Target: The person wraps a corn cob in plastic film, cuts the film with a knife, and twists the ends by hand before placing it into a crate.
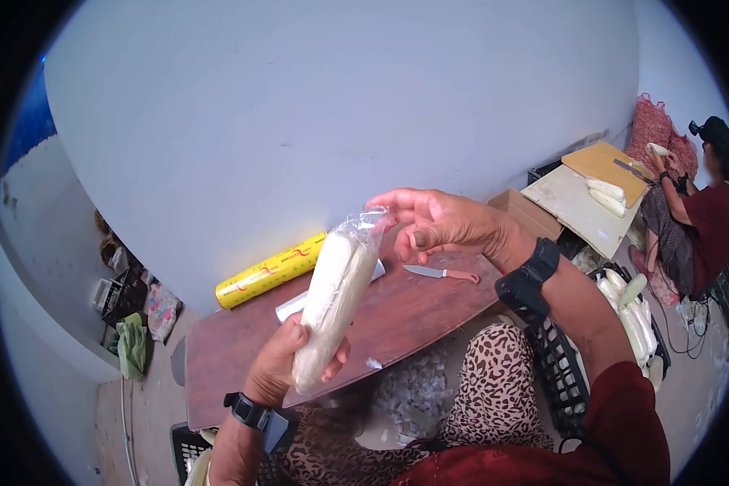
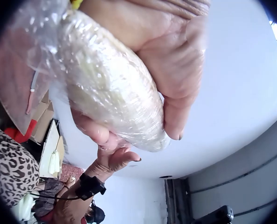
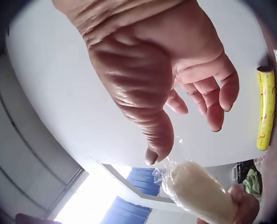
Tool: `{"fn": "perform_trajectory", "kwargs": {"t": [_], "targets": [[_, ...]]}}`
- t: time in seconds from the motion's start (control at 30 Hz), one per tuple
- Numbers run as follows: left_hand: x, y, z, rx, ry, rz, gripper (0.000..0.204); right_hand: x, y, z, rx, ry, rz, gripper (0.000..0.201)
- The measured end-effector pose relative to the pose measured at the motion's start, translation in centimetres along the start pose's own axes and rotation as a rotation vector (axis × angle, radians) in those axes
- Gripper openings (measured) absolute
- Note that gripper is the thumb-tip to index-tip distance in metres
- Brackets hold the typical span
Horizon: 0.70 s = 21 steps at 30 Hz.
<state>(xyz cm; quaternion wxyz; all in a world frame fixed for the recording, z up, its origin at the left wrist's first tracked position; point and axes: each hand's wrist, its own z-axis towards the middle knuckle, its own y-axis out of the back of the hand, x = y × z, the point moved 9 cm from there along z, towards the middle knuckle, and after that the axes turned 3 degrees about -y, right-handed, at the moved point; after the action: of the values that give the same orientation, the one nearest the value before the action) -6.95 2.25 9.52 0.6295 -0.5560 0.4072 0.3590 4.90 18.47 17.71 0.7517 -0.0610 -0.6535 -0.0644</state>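
Note:
My left hand (image 1: 282,348) grips the lower part of a long, pale vegetable bundle (image 1: 332,304) wrapped in clear plastic film, thumb on one side and fingers on the other. The bundle is held up at a slant above the brown table (image 1: 405,324). At its upper end the loose film (image 1: 366,220) sticks out, crinkled. My right hand (image 1: 441,223) is beside that film end, thumb and fingers spread apart. In the right wrist view the thumb of the right hand (image 3: 171,79) is just above the film, with a gap between thumb and fingers.
On the table lie a yellow printed roll (image 1: 271,270), a white film roll (image 1: 292,306) and a knife (image 1: 441,274) with an orange handle. A black crate (image 1: 560,381) and a basket of pale vegetables (image 1: 632,316) stand at right. Another person (image 1: 701,219) sits beside a low table there.

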Motion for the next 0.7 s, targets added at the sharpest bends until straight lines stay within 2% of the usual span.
{"fn": "perform_trajectory", "kwargs": {"t": [0.07, 0.3, 0.43, 0.7], "targets": [[0.9, -0.2, 0.5, 0.006, 0.003, 0.019, 0.083, 0.0, -1.8, -0.2, 0.011, 0.033, 0.095, 0.096], [4.1, -0.3, 0.4, 0.013, 0.13, -0.035, 0.074, -2.2, 0.4, 0.1, -0.134, 0.189, 0.239, 0.025], [4.8, -0.8, 0.4, 0.021, 0.148, -0.06, 0.071, -3.3, 1.2, -0.6, -0.249, 0.233, 0.289, 0.015], [6.4, -0.9, 1.0, -0.043, 0.193, -0.036, 0.07, -4.9, 3.9, -1.7, -0.365, 0.235, 0.269, 0.014]]}}
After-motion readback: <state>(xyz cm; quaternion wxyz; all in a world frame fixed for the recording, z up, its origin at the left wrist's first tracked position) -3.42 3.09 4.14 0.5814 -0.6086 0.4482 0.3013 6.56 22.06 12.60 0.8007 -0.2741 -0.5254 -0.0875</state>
